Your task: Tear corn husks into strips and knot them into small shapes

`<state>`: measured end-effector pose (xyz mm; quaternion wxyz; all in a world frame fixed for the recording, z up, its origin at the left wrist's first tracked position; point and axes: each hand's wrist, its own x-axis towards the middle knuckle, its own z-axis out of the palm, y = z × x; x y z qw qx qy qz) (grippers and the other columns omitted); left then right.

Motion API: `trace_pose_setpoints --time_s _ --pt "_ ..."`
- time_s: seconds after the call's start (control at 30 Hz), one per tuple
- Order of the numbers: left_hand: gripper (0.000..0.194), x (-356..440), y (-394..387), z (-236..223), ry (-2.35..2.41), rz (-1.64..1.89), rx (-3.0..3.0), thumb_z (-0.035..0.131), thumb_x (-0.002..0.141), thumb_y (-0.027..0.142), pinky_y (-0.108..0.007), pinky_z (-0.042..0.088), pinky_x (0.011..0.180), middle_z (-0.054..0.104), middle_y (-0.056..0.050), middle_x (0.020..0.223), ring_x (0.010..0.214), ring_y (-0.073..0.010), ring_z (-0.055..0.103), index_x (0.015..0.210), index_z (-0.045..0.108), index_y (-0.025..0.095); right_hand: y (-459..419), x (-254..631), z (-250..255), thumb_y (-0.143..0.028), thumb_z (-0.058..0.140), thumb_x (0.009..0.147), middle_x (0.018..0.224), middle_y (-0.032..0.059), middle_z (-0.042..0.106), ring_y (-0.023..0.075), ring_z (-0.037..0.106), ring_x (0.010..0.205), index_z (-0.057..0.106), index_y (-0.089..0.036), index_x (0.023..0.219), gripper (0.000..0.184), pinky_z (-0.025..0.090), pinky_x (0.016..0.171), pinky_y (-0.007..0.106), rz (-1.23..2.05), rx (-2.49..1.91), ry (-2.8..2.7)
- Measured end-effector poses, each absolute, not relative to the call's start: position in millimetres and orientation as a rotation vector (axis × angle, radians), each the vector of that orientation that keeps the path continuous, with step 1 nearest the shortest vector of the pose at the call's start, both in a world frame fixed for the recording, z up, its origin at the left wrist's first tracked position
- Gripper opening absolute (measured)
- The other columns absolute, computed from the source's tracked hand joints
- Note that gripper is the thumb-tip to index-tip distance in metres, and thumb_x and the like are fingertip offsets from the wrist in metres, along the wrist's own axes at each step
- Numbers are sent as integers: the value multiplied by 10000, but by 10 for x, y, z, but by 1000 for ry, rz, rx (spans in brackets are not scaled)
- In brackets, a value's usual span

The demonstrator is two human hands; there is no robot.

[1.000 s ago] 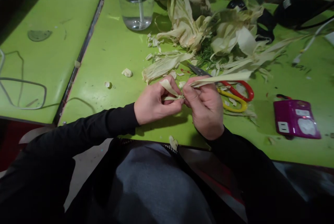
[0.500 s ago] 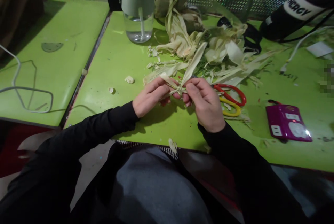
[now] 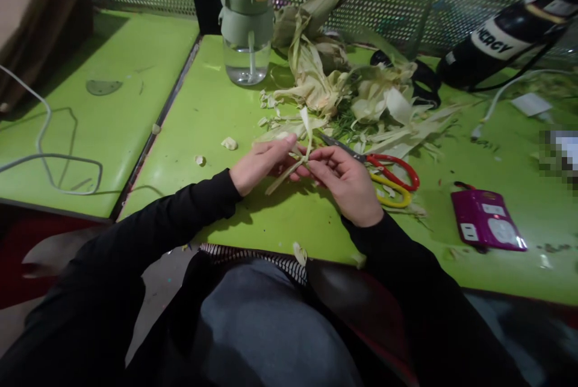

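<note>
My left hand point(image 3: 259, 165) and my right hand point(image 3: 347, 179) meet above the green table point(image 3: 289, 218), both pinching a pale corn husk strip point(image 3: 293, 161). The strip is folded between the fingertips, one end sticking up, the other slanting down to the left. Behind the hands lies a pile of corn husks point(image 3: 343, 89). Scissors with a red and a yellow handle point(image 3: 388, 176) lie just right of my right hand, the blades pointing toward the husks.
A clear water bottle with a green lid point(image 3: 247, 32) stands at the back. A purple power adapter point(image 3: 485, 227) lies at the right, a black bottle point(image 3: 501, 44) with cables behind it. A second green table point(image 3: 90, 122) with a white cable stands on the left.
The strip's long end, first pointing right, swung upward and has been folded in; a short end now hangs down left. The view tilted up slightly.
</note>
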<state>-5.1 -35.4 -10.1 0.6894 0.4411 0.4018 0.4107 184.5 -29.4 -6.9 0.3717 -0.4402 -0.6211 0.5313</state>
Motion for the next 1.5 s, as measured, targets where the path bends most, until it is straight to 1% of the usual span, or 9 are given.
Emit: trace_pose_setpoints --time_s 0.07,0.13,0.43,0.57,0.7,0.87,1.1,1.33,1.5 --pt "314 -56 -332 -156 816 937 1037 687 928 371 -212 546 684 742 -44 793 669 -89 674 1097 698 107 -288 1847 -85 -471 750 828 772 6 712 144 666 716 629 -216 940 304 488 597 258 1395 -1137 -1575" --pt "304 -42 -317 -193 752 934 1067 712 910 291 -223 549 705 732 -27 781 690 -90 675 1159 694 117 -276 1852 -97 -486 742 831 744 -1 703 136 643 675 633 -216 929 307 473 576 253 1412 -1138 -1586" --pt "175 -142 -258 -35 988 1153 1094 671 937 270 -160 445 527 659 28 647 516 -31 561 857 664 114 -248 1875 -116 -406 762 830 637 -67 550 76 484 547 615 -209 804 247 408 531 235 1351 -1079 -1561" --pt "166 -246 -206 61 1074 1363 954 572 1000 291 -143 452 545 648 46 726 554 -17 566 927 614 148 -242 1869 -124 -398 777 812 631 -62 585 81 504 555 633 -215 855 237 405 508 223 1400 -1065 -1405" --pt "162 -221 -215 43 1002 1131 1030 702 908 269 -154 447 540 655 39 785 581 -28 567 992 647 142 -243 1859 -106 -396 785 800 625 -59 609 75 501 532 640 -211 861 242 408 497 218 1424 -1065 -1391" --pt "109 -165 -244 -33 956 1016 1117 697 881 210 -168 415 536 626 46 689 519 -25 500 832 644 130 -250 1864 -98 -425 788 802 629 -60 617 65 500 519 636 -210 870 272 393 479 207 1441 -1068 -1395" --pt "144 -72 -285 -152 745 953 1255 730 858 220 -250 524 768 715 -30 838 743 -90 651 916 664 106 -277 1831 -106 -489 756 837 651 -52 654 73 559 512 620 -213 910 317 393 461 209 1510 -984 -1411" --pt "84 -43 -328 -91 883 878 1183 664 894 178 -186 453 563 637 22 683 540 -44 545 873 612 115 -283 1848 -123 -518 751 836 646 -48 683 81 591 508 615 -219 936 343 407 447 202 1408 -1070 -1493" --pt "122 -17 -358 -61 834 829 1123 683 883 192 -171 451 533 643 21 694 538 -45 573 884 580 127 -307 1826 -110 -552 735 840 552 -79 595 76 481 419 590 -222 918 368 343 397 225 1377 -1047 -1576"
